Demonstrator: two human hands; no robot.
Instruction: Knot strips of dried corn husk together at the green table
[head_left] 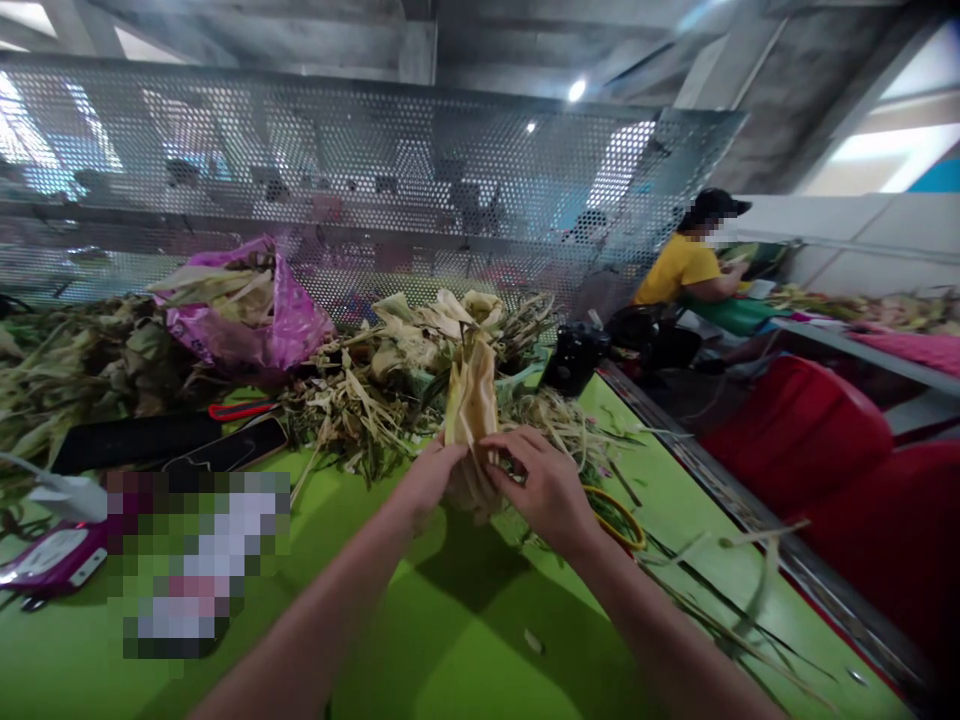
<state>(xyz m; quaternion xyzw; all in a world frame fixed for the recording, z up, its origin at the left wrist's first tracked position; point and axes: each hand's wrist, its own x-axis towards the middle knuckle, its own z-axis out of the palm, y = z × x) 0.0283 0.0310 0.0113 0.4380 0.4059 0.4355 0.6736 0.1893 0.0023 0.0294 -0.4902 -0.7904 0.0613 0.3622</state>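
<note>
A pale yellow, dried corn husk (474, 400) stands upright between my hands, above the green table (375, 640). My left hand (439, 475) grips its lower left side, with the fingers partly hidden behind the leaf. On the other side my right hand (536, 480) pinches the lower right edge between thumb and fingers. Beyond the hands lies a heap of dry husks and shredded strips (352, 400).
A pink plastic bag (292, 320) with husks leans on the perforated metal screen (360, 180). Phones (232, 450), a red-handled tool (240, 410) and a dark cup (574, 360) lie or stand around. Red chairs (802, 430) and a person in yellow (679, 265) are at right.
</note>
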